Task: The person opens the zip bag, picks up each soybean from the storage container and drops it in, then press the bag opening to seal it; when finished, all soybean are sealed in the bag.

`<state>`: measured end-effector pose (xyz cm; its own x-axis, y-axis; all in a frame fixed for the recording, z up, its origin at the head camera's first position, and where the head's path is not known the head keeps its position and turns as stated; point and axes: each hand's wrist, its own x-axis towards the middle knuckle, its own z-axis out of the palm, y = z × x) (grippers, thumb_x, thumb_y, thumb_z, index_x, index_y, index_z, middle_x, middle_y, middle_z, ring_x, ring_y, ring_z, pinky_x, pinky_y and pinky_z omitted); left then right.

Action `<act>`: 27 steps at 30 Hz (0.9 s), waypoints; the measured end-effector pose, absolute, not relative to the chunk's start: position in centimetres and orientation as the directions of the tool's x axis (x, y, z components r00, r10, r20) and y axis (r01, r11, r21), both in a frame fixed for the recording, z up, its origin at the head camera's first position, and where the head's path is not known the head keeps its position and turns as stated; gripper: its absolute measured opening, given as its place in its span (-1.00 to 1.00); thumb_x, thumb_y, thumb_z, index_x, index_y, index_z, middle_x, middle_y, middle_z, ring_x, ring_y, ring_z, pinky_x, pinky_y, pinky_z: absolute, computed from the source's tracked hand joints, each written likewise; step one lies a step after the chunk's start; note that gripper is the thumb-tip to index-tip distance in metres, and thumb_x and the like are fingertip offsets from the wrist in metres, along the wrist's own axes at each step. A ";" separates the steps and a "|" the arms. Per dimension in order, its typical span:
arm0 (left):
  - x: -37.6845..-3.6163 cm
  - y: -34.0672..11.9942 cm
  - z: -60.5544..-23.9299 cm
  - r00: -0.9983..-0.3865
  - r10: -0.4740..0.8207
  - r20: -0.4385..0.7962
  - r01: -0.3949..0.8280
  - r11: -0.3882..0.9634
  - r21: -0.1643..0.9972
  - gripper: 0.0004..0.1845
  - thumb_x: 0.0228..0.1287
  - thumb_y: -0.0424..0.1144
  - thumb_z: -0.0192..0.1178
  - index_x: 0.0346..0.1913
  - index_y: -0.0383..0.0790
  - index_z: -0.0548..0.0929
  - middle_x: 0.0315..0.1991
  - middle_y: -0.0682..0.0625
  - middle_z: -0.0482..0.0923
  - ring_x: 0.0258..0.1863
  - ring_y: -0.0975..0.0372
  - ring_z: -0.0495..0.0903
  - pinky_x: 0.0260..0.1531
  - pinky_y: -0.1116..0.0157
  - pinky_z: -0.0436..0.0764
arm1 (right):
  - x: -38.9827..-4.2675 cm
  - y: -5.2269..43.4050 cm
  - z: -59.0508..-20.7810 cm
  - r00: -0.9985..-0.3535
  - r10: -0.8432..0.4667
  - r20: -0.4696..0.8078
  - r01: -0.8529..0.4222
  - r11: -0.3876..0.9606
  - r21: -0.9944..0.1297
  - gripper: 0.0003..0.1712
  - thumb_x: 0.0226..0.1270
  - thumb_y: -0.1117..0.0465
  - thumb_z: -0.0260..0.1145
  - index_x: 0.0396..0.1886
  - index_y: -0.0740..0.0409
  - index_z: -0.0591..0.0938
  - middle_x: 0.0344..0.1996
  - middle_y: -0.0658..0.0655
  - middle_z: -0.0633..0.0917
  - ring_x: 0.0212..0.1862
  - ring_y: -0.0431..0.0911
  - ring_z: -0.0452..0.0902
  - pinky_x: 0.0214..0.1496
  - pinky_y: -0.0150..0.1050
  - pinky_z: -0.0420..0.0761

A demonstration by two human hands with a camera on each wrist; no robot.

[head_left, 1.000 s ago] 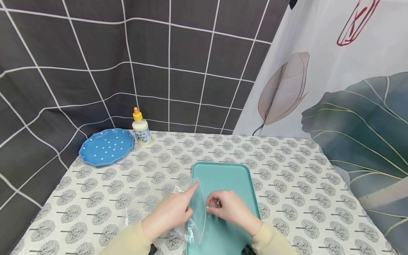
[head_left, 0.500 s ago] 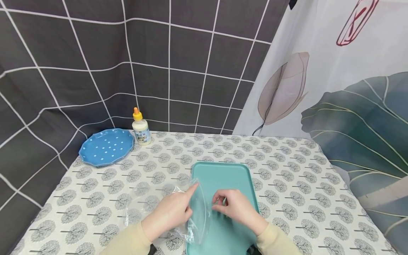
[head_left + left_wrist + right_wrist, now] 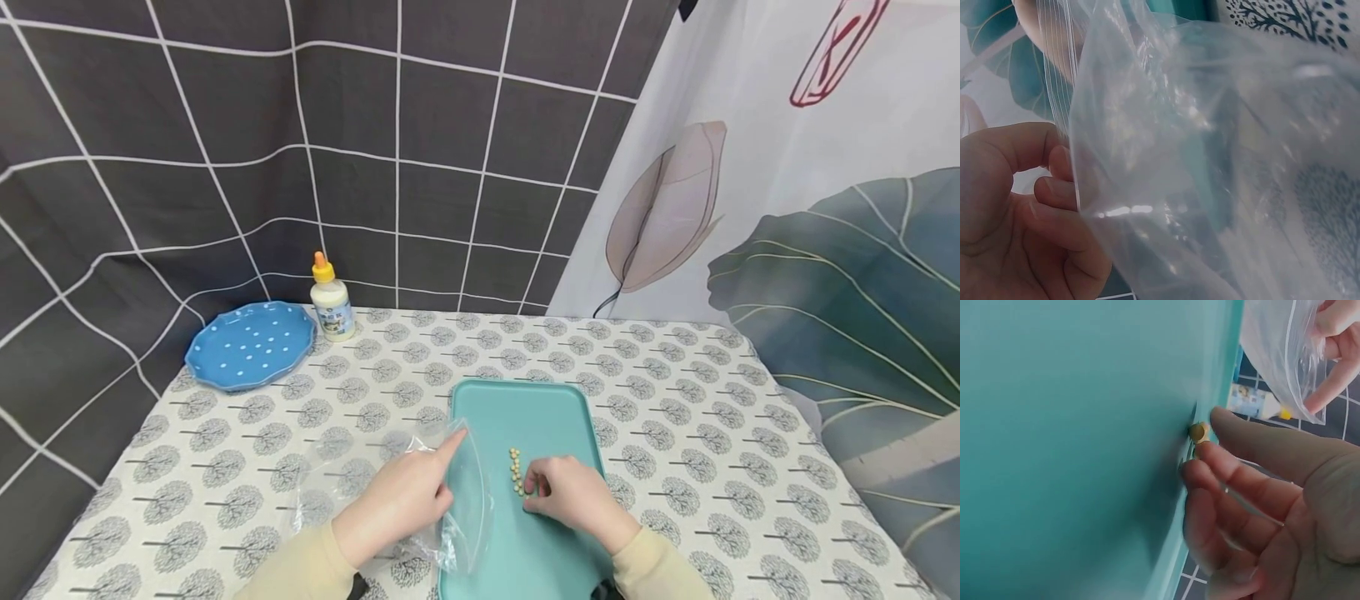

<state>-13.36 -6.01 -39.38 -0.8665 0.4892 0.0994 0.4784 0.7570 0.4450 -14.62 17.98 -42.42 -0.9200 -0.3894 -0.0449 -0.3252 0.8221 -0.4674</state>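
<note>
Left hand (image 3: 397, 500) is gripping the clear bag (image 3: 465, 492), lower centre; right hand (image 3: 573, 496), fingers curled, is pinching a bean (image 3: 1198, 432) on the tray (image 3: 551, 408).

The head camera looks forward and down over the whole table (image 3: 675, 400), while each wrist camera sits very close in (the left nearly against the clear bag (image 3: 1210, 156), the right skimming the teal tray (image 3: 1072, 444)), both things also visible from above.
</note>
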 end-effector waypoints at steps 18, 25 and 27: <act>-13.4 -6.0 -39.5 -0.862 0.498 0.092 0.483 0.756 0.442 -0.23 0.02 -0.38 0.19 0.39 -0.35 0.24 -0.74 0.20 0.22 -0.78 0.40 0.18 -0.77 0.45 0.27 | -14.0 18.0 -42.5 -0.928 -0.368 -0.049 -0.323 0.866 -0.381 -0.69 -0.11 0.15 0.47 -0.73 -0.11 0.46 -0.76 -0.23 0.40 -0.65 -0.32 0.25 -0.60 -0.39 0.28; -13.4 -6.1 -39.5 -0.857 0.502 0.120 0.499 0.749 0.436 -0.23 0.00 -0.38 0.19 0.38 -0.37 0.25 -0.75 0.20 0.21 -0.78 0.41 0.18 -0.76 0.46 0.27 | -14.2 17.4 -42.1 -0.924 -0.378 0.059 -0.368 0.836 -0.406 -0.76 -0.03 0.15 0.47 -0.64 -0.15 0.54 -0.73 -0.26 0.42 -0.65 -0.38 0.24 -0.60 -0.43 0.29; -13.4 -6.1 -39.5 -0.857 0.501 0.123 0.500 0.750 0.433 -0.23 0.00 -0.38 0.19 0.38 -0.36 0.26 -0.75 0.20 0.21 -0.77 0.41 0.18 -0.76 0.46 0.27 | -14.3 17.1 -41.8 -0.918 -0.386 0.089 -0.386 0.819 -0.424 -0.79 -0.01 0.15 0.47 -0.61 -0.16 0.56 -0.70 -0.28 0.44 -0.63 -0.41 0.26 -0.58 -0.45 0.30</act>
<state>-13.37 -6.08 -39.54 -0.8568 0.5009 0.1227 0.5003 0.7498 0.4329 -14.26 17.11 -41.85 -0.9180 -0.3864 0.0890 -0.3860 0.8194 -0.4238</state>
